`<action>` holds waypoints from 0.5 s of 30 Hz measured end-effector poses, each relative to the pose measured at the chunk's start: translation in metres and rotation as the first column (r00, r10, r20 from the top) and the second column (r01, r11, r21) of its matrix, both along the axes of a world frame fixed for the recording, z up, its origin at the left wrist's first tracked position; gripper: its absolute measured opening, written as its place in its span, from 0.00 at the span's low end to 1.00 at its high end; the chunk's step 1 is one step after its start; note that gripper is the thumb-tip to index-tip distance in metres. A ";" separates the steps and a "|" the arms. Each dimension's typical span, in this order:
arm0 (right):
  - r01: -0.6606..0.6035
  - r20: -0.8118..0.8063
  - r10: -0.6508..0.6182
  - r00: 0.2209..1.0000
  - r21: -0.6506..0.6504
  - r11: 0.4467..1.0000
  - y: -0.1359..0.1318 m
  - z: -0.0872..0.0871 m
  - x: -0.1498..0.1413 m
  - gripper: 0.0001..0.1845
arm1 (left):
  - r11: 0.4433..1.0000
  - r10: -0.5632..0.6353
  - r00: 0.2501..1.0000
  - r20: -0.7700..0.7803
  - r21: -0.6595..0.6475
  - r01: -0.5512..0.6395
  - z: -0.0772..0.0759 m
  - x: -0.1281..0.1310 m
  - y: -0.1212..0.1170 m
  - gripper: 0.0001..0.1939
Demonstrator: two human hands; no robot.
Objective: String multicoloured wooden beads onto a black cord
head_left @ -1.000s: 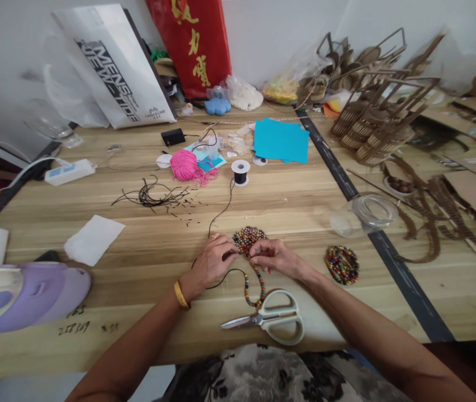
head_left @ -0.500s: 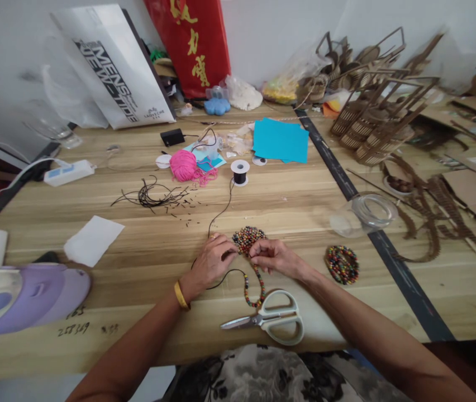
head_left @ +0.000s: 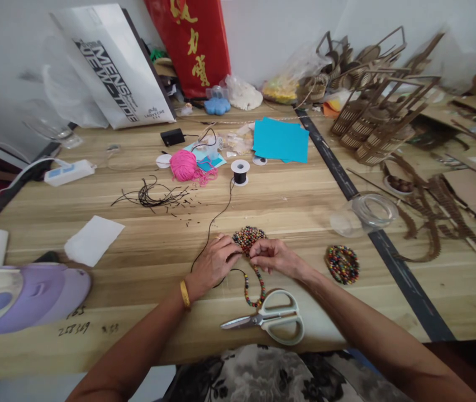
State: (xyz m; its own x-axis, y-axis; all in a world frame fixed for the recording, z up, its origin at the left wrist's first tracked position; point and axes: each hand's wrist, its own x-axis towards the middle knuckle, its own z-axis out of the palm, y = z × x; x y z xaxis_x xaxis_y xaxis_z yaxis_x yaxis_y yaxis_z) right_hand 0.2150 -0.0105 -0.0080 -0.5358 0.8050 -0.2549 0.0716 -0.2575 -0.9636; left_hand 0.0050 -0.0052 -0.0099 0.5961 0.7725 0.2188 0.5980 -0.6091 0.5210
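Note:
My left hand (head_left: 216, 260), with a gold bracelet at the wrist, has its thumb and fingers pinched at the left edge of a heap of small multicoloured beads (head_left: 248, 235). What lies between those fingertips is hidden. Opposite it, my right hand (head_left: 276, 257) pinches at the upper end of a bead string (head_left: 255, 302), which hangs toward me in a U-shaped loop. The fingertips of both hands are close together. Black cord (head_left: 212, 222) runs from a white spool (head_left: 240, 174) down beneath my left hand and reappears at the beads. Scissors (head_left: 269, 318) lie just below the loop.
A coiled bead string (head_left: 342, 264) lies to the right, beside a clear plastic container (head_left: 363, 215). Cut black cords (head_left: 152, 194), pink yarn (head_left: 183, 166) and blue sheets (head_left: 280, 140) are farther back. A purple appliance (head_left: 49, 296) and white paper (head_left: 94, 240) are at left; woven baskets (head_left: 367, 128) stand back right.
My left hand has shifted slightly right, its fingertips closer to those of my right hand. The black cord beside it has moved a little. My right hand stays almost in place.

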 end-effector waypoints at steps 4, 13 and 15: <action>0.004 0.004 -0.004 1.000 0.003 1.000 0.000 -0.001 0.000 0.16 | 1.000 -0.014 0.999 -0.030 0.009 0.014 0.002 0.001 0.000 0.07; -0.031 0.019 0.029 0.999 0.060 0.998 0.000 0.002 0.001 0.14 | 0.975 0.080 0.946 0.315 -0.224 -0.008 0.001 0.001 0.003 0.03; -0.034 0.027 0.032 0.999 0.064 0.997 0.000 0.003 0.001 0.14 | 0.940 0.125 0.926 0.355 -0.340 0.004 0.001 0.000 0.004 0.03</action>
State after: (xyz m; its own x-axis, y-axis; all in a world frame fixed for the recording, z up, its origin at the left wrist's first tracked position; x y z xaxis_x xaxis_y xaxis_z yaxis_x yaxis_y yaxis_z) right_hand 0.2157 -0.0107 -0.0050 -0.5558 0.8023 -0.2178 0.1045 -0.1924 -0.9757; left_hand 0.0052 -0.0010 -0.0090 0.4725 0.8702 0.1395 0.3556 -0.3331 0.8733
